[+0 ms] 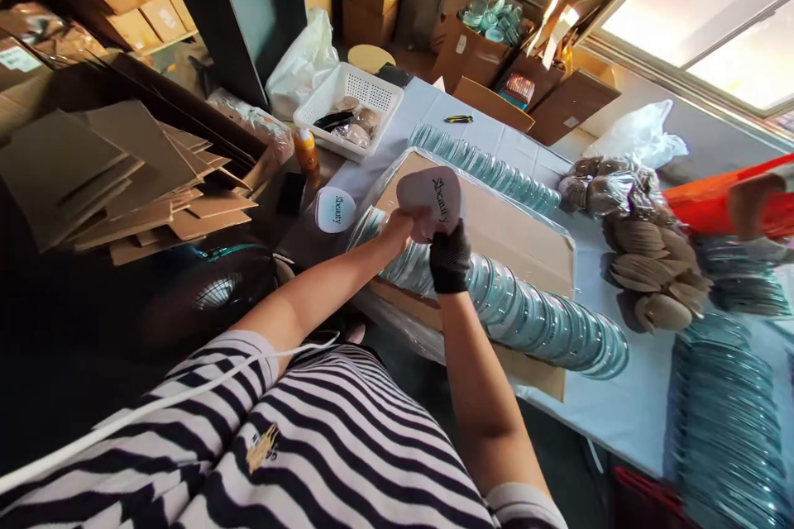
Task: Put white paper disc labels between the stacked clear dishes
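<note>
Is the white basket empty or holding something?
Holding something: dark and beige items lie inside the white basket. I cannot tell what they are.

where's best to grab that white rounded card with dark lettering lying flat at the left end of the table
Probably pinch the white rounded card with dark lettering by its outer edge, coming from the near left: it lies flat, print up, so the rim offers the hold, and the row of clear round pieces crowds its right side.

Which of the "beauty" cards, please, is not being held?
The leftmost card, on the table; the other card is held by the left hand and right hand.
</note>
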{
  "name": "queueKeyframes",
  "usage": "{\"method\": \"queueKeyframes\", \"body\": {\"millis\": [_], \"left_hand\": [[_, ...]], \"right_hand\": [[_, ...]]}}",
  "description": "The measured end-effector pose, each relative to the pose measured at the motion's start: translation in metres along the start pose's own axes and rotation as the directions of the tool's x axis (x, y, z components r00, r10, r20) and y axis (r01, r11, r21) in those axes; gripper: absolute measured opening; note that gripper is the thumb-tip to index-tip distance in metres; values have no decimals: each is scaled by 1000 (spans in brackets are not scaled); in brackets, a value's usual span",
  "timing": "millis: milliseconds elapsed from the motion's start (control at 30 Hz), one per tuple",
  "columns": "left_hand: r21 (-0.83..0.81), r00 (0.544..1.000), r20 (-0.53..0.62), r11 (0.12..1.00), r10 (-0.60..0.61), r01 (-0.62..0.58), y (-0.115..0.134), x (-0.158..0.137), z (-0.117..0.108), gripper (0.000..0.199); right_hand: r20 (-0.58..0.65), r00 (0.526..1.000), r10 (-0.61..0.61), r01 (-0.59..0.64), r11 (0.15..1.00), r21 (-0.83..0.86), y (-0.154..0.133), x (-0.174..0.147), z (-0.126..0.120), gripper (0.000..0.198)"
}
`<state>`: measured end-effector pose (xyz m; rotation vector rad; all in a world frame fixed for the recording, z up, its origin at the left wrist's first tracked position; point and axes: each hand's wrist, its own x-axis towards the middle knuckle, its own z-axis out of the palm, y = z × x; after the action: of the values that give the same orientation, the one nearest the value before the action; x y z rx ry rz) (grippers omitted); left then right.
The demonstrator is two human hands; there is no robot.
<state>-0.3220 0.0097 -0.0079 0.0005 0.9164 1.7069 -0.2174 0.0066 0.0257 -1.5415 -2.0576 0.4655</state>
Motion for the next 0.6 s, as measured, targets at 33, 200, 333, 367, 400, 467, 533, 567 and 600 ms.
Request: {"method": "queueKeyframes", "body": {"millis": [33,200,333,367,400,467,533,567,600], "left_hand": [[-6,1000,9,1000,5,-5,4,-3,-1,12],[-63,990,123,996,76,-68,47,-7,-16,20],[-74,990,103,993,96,-89,72,6,-32,23],[-72,994,85,995,71,-65,74,9,-35,22],[-71,996,74,997,45,-40,74,11,-36,22],[-72,997,75,997,10,-5,70,11,-39,22],[-73,996,92,997,-7,14,66,10,-40,21],[-74,995,98,997,-18,25,65,10,-40,20],[-77,994,100,996,-31,39,65,9,-40,20]], "right_hand": [[-34,995,96,-96,995,9,-1,0,-3,47],[-312,945,102,-145,982,-117,3,-55,-52,57],[46,998,49,-34,958,-285,-6,-138,-61,56],[145,987,63,-15,951,-308,-10,-150,-52,54],[224,971,85,-7,945,-327,-15,-156,-41,52],[319,937,145,-21,932,-361,-25,-151,-13,50],[360,910,206,-56,921,-386,-34,-132,15,51],[360,903,235,-79,914,-398,-38,-121,27,50],[350,900,262,-105,906,-410,-40,-112,36,49]]}}
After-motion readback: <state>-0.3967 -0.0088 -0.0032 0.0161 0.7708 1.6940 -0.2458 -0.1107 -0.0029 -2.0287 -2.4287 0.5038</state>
